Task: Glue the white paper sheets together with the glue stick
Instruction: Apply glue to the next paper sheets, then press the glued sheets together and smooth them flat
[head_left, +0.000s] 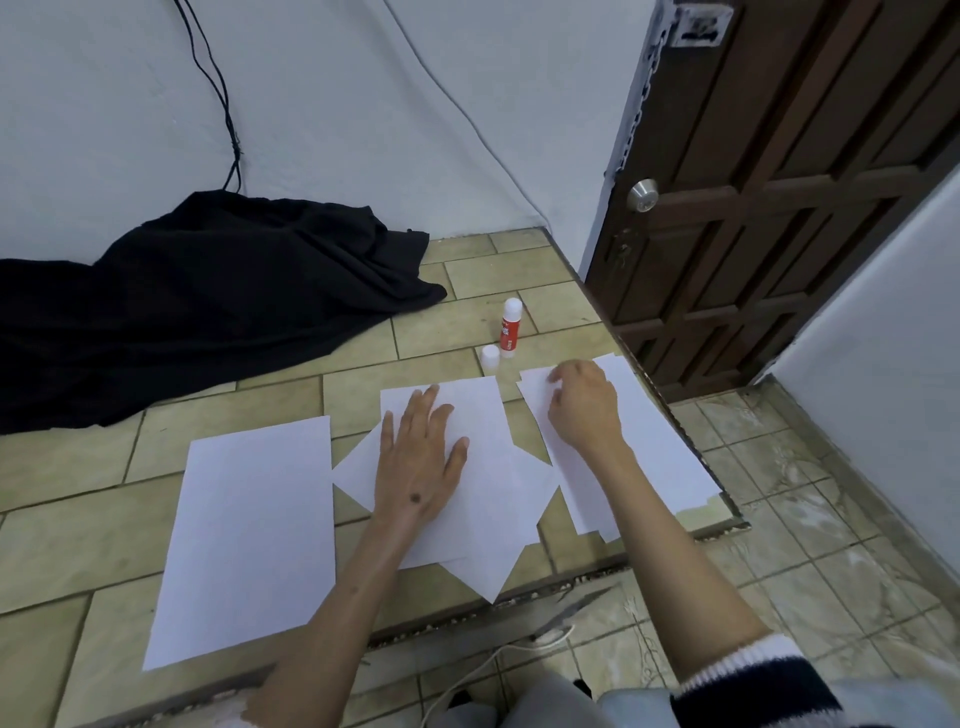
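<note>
Fingers of my left hand (421, 457) lie straight and spread, pressing flat on the middle stack of white sheets (483, 499), while my right hand (584, 405) curls its fingertips onto the right-hand pile (654, 441); whether it pinches a sheet I cannot tell. Beyond them the glue stick (510, 325) stands upright on the tiles, its cap (490, 356) just beside it

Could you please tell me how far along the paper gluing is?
Done: middle sheets overlap under the flat left hand. In hand: the right hand fingers the right stack. Left: that stack and the left sheet; glue stick stands uncapped.
</note>
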